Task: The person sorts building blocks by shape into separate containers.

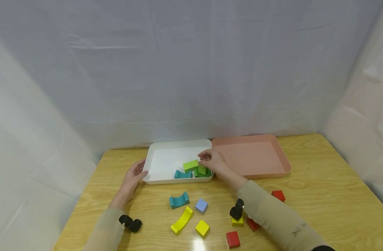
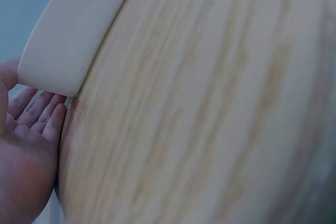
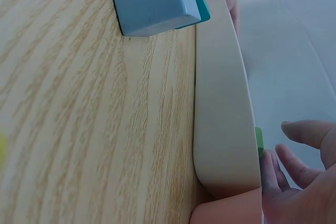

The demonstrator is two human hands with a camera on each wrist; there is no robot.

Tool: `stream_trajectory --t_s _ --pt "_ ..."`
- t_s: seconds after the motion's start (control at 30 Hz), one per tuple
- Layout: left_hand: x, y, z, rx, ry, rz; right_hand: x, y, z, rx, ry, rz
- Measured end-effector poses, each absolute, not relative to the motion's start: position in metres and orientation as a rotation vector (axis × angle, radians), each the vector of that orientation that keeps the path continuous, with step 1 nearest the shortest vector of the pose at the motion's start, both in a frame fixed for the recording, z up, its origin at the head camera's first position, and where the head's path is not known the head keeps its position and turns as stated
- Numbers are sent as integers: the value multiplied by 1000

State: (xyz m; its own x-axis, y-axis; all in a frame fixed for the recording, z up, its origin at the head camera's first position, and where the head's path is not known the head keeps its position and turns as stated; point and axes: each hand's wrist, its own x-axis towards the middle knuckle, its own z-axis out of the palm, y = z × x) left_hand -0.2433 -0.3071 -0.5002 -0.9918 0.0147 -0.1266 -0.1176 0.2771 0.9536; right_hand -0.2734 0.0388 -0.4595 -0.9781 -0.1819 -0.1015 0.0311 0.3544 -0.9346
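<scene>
At the left end of the white tray [image 1: 166,181], my left hand [image 1: 132,178] holds the edge. The left wrist view has the thumb at the tray's rim [image 2: 50,51] and the fingers along its outer end. My right hand [image 1: 215,162] hovers over the tray's right end, thumb and forefinger apart with nothing between them. Just below its fingers lie a small green block [image 1: 202,170] and a darker green piece [image 1: 196,173]. Beside these, a light green block [image 1: 190,166] and a teal curved block [image 1: 183,174] rest inside the tray.
A pink tray [image 1: 251,175] adjoins the white one on the right. On the wooden table lie another teal curved block [image 1: 179,200], a blue cube [image 1: 201,206], a yellow curved piece [image 1: 182,220], yellow blocks [image 1: 202,228] and several red blocks [image 1: 233,240]. White sheeting [image 1: 191,69] surrounds the table.
</scene>
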Motion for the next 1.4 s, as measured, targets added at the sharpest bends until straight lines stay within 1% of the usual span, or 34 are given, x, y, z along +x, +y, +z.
stream_trajectory --t_s 1.4 --pt "-244 -308 -500 -84 2424 1816 -267 47 -457 -174 2334 -1745"
